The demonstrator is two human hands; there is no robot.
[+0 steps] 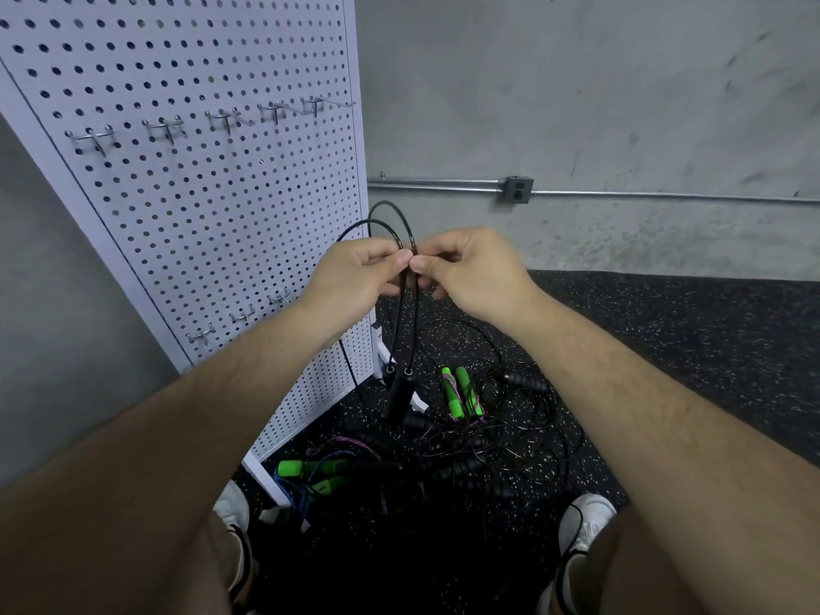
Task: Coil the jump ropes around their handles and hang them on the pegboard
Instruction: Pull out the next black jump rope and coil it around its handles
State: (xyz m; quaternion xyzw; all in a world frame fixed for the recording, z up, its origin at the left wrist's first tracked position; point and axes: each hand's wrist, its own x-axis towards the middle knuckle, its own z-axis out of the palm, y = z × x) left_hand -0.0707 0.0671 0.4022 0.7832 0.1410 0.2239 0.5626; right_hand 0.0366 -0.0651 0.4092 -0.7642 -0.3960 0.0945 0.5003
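Observation:
Both hands meet at chest height in front of the white pegboard (213, 206). My left hand (355, 281) and my right hand (466, 273) pinch the cord of a black jump rope (406, 228), fingertips nearly touching. Two loops of the cord arch above the hands. Below them two strands hang down to the rope's black handles (397, 388), which dangle side by side above the floor. A row of bare metal hooks (222, 119) crosses the pegboard higher up, and a few more hooks (242, 317) sit lower down.
A tangled pile of jump ropes (466, 446) lies on the speckled black floor, some with green handles (459, 390) and more green handles (310, 470) near my left shoe. A concrete wall with a conduit and outlet box (517, 189) stands behind.

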